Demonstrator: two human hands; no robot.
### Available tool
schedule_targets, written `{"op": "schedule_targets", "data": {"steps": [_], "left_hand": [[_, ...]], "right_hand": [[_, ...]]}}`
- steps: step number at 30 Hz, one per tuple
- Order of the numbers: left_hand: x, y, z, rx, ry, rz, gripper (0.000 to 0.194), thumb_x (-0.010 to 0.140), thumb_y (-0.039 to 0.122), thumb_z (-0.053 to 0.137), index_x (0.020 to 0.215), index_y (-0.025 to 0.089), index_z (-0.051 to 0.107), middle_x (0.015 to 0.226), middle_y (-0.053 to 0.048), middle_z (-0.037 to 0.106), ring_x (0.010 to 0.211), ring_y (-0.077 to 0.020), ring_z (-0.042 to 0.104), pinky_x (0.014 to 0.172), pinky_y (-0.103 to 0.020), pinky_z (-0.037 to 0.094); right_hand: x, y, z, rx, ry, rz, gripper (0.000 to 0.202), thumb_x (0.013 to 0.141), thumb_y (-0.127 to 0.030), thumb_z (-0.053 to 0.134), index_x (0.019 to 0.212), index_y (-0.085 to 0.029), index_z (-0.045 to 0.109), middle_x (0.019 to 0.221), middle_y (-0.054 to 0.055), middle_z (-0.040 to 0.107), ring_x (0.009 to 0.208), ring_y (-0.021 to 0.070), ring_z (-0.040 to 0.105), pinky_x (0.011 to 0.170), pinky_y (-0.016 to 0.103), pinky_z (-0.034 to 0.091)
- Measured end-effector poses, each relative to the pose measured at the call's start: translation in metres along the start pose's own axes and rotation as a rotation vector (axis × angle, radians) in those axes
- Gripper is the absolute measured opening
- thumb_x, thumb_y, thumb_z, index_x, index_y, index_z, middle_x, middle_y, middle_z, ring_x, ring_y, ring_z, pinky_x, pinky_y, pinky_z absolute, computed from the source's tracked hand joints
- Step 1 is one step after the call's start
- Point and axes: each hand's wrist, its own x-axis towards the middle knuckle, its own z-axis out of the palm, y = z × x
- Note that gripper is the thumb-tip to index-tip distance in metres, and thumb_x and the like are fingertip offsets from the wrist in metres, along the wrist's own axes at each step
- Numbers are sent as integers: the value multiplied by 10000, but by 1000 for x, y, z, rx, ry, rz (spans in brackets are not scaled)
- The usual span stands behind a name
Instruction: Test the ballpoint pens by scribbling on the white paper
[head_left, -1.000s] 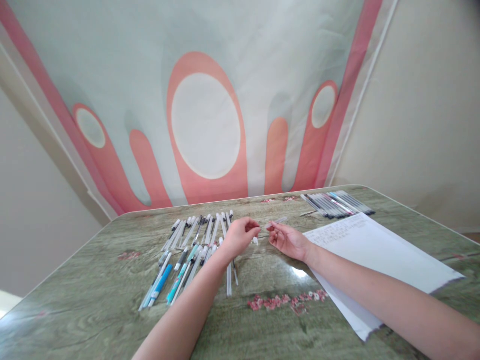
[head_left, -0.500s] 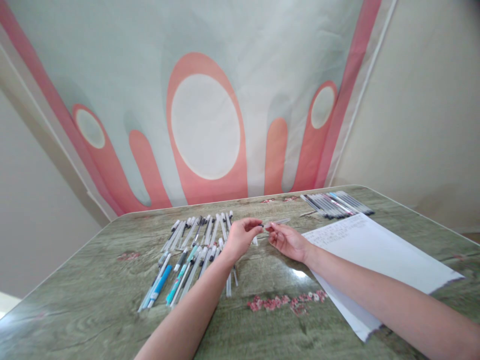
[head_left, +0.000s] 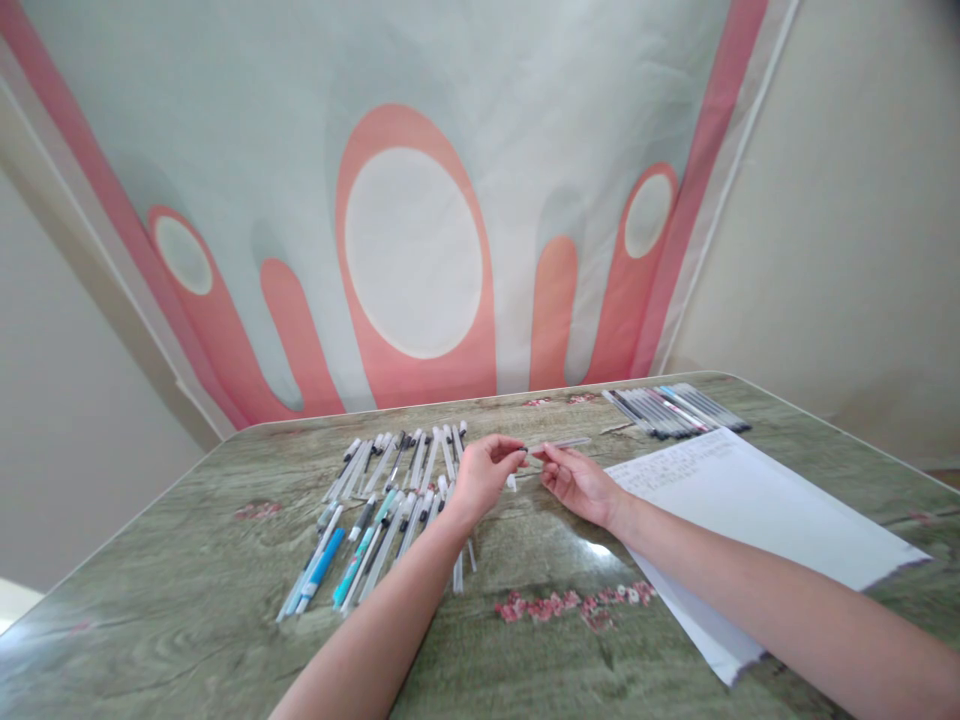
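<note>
My left hand (head_left: 484,478) pinches a small dark piece at the near end of a slim clear pen barrel, over the middle of the table. Facing it, my right hand (head_left: 576,484) is closed, thumb and fingertips gripping the pen barrel (head_left: 571,441), which sticks out past the fingers to the right. Whether the dark piece and the barrel are joined cannot be made out. A small white piece (head_left: 511,482) lies on the table below my fingertips. To the left are several capped clear pens (head_left: 386,467) in a back row, with a blue pen (head_left: 321,570) in the front row.
A sheet of white paper (head_left: 772,520) with handwriting lies at the right, partly under my right forearm. Behind it, several pens (head_left: 675,411) lie side by side near the far edge. The wood-patterned table (head_left: 187,560) reaches a wall hanging (head_left: 412,250).
My right hand has shifted slightly right, and the pen barrel now reaches further out to the right. My left hand has stayed almost in place.
</note>
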Motion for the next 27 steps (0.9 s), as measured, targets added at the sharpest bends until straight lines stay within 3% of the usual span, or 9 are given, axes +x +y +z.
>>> {"op": "schedule_targets", "data": {"steps": [18,27], "left_hand": [[1,-3,0,-38,-9,16,210,654,270,658,804,131,611,707,-53,671,671,-148,626,676,-286,491],[1,2,1,-30,39,-13,226,651,284,658,806,124,617,699,-50,663,643,-134,606,597,-247,477]], "right_hand": [[-4,-2,4,-7,11,-16,53,731,-139,643,778,-158,628,811,8,675,488,21,534,511,146,482],[-5,-2,3,-30,12,-23,80,724,-129,648,796,-160,635,813,-1,674,491,10,518,514,130,477]]}}
